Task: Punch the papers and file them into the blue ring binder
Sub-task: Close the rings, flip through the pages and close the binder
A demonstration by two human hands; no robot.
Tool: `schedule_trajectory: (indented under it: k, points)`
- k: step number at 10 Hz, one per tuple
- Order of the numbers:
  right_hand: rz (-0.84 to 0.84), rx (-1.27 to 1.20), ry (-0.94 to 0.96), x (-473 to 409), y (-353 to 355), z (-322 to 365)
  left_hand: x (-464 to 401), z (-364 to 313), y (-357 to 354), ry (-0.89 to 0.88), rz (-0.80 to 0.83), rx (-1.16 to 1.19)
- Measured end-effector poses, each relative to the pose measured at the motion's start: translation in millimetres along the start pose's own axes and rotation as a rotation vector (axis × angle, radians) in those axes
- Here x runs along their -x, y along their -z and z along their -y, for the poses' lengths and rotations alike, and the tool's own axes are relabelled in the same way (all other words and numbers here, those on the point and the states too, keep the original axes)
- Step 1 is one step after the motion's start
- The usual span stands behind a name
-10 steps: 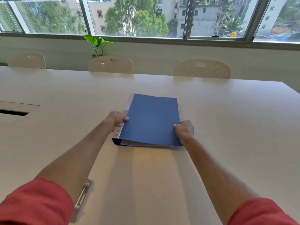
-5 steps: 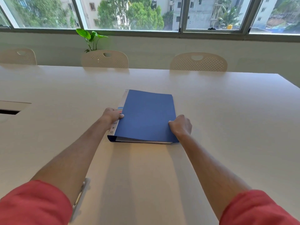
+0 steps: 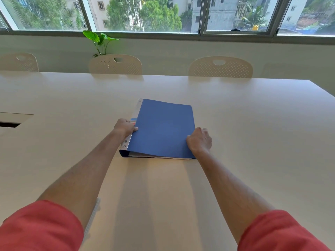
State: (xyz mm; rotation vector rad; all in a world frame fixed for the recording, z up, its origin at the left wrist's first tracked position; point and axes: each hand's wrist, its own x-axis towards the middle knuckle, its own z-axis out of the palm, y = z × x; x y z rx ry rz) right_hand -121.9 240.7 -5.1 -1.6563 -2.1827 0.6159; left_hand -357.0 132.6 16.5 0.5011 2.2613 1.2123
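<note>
- The blue ring binder (image 3: pixel 163 129) lies closed on the pale surface (image 3: pixel 253 142), spine to the left, white papers showing at its near edge.
- The left hand (image 3: pixel 125 128) has its grip curled on the spine edge, as it was half a second ago.
- The right hand (image 3: pixel 200 140) has its grip closed on the cover's right edge, fingers tucked under; that edge now sits slightly raised.
- The binder has barely shifted since a second ago.
</note>
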Motion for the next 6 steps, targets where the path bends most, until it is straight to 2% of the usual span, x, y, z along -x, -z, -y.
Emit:
schedule_trajectory:
  k: [3, 5, 6]
  points:
    - [0.022, -0.008, 0.011, 5, 3, 0, 16, -13, 0, -0.106, -0.084, -0.291]
    - [0.05, -0.119, -0.018, 10, 17, -2, 30, -18, 1, -0.269, -0.214, -0.445]
    - [0.009, -0.141, -0.007, 15, 27, -7, 45, -27, -1, -0.388, -0.261, -0.425]
